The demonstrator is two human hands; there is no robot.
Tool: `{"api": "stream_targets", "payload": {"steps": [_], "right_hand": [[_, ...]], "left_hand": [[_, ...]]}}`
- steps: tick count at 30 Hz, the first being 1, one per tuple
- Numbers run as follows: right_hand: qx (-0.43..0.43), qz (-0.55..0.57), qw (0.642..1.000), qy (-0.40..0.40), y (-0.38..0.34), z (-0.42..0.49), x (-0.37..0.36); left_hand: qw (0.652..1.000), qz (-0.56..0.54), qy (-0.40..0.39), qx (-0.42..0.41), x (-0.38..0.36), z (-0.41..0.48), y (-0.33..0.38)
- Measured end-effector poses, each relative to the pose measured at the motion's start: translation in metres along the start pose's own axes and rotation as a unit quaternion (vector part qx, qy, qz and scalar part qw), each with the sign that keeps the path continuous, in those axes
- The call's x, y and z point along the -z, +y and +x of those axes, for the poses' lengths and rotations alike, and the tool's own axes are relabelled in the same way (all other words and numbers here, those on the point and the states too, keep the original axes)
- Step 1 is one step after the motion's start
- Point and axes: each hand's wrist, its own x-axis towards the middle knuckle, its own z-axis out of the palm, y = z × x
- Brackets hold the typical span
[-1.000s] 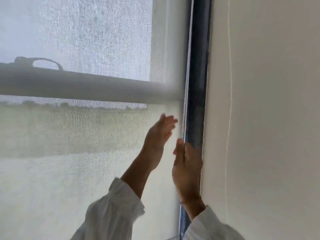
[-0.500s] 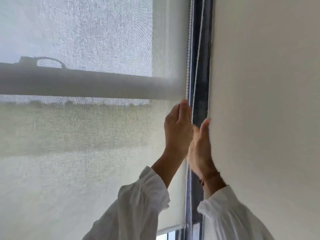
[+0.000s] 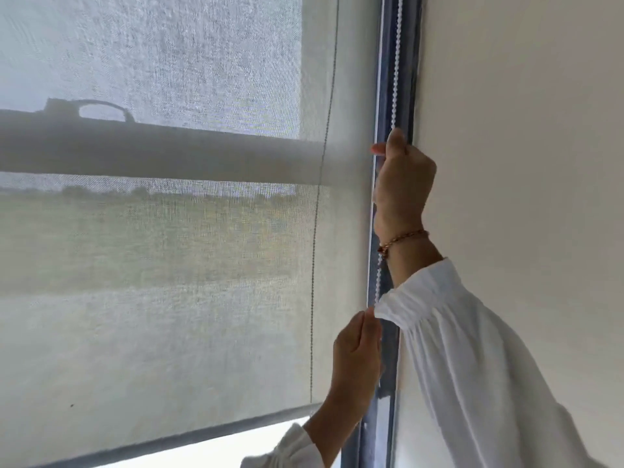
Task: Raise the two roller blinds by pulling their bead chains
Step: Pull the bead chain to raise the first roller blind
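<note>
1. Bead chain [image 3: 396, 62]: white, long axis vertical. It hangs along the dark frame strip [image 3: 412, 55] from the top of my view down past both hands.
2. Right hand [image 3: 401, 177]: high on the frame strip, fingers curled round the chain, thumb tip uppermost, bracelet at the wrist.
3. Left hand [image 3: 358, 359]: directly below the right hand on the same strip. Its fingertips are drawn together in a pinch, on the chain as I judge it. The right sleeve cuff [image 3: 405, 305] partly hides the contact.
4. Governing relation: a short straight stretch of chain shows between the two hands, parallel to the strip. Any pull goes straight down that line. The right hand has the higher hold, so I expect it to take the next downward stroke while the left hand lets go.
5. Sheer blind [image 3: 169, 265]: left of the frame strip. Its bottom bar [image 3: 169, 437] is up off the sill, with bright bare glass beneath. I rate this blind as only partly raised.
6. Cream surface [image 3: 523, 163]: right of the frame strip. I cannot tell whether it is the second blind or a wall.
7. Containers: none in view.
</note>
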Motion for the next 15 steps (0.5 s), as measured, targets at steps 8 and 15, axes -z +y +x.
{"api": "stream_targets", "payload": {"steps": [8, 15], "right_hand": [[0.188, -0.080, 0.978, 0.051, 0.004, -0.020, 0.010], [0.323, -0.129, 0.936, 0.056, 0.046, -0.084, 0.035]], "left_hand": [[0.995, -0.080, -0.025, 0.060, 0.016, 0.020, 0.020], [0.996, -0.049, -0.039, -0.063, 0.018, 0.047, 0.079]]}}
